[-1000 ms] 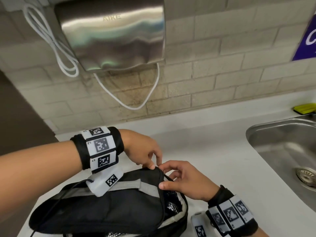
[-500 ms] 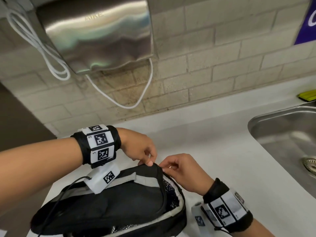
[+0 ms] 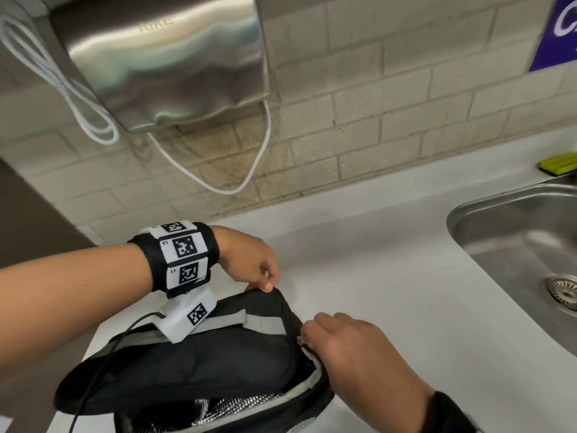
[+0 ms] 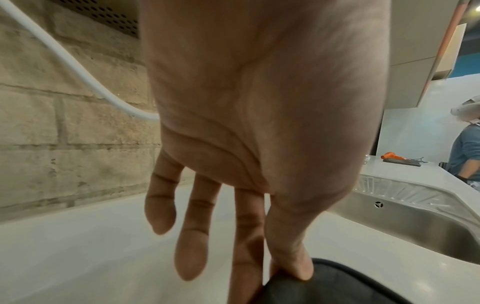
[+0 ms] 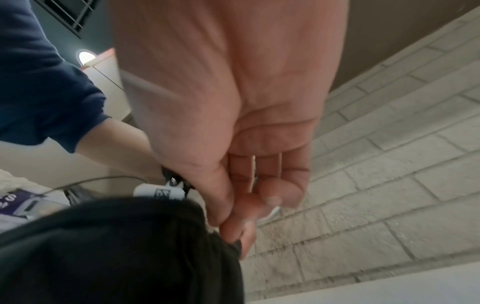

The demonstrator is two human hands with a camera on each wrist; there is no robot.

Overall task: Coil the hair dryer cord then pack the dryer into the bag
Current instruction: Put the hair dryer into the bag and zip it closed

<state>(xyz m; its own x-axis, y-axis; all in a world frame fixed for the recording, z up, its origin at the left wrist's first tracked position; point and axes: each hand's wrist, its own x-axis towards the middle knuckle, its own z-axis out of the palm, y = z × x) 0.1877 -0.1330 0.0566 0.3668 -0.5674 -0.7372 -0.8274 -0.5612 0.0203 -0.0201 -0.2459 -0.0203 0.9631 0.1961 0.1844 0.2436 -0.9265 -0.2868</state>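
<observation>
A black bag [image 3: 199,367] with grey trim lies on the white counter [image 3: 390,292], its near side open on a silver lining [image 3: 237,406]. The hair dryer and its cord are hidden from me. My left hand [image 3: 268,284] pinches the bag's far top edge between thumb and forefinger, the other fingers hanging straight; the left wrist view shows that pinch [image 4: 285,273] on the bag [image 4: 337,288]. My right hand [image 3: 307,334] pinches the zip pull [image 3: 302,340] on the bag's right side. In the right wrist view the right hand [image 5: 233,222] is curled against the bag [image 5: 116,246].
A steel sink [image 3: 515,245] is set into the counter at the right, a yellow sponge [image 3: 559,164] behind it. A metal hand dryer [image 3: 162,57] with a hanging white cable [image 3: 218,179] is on the brick wall. Another person [image 4: 467,152] stands far along the counter.
My right hand has moved from the bag's top corner down along its right side toward me. The left hand still holds the top edge.
</observation>
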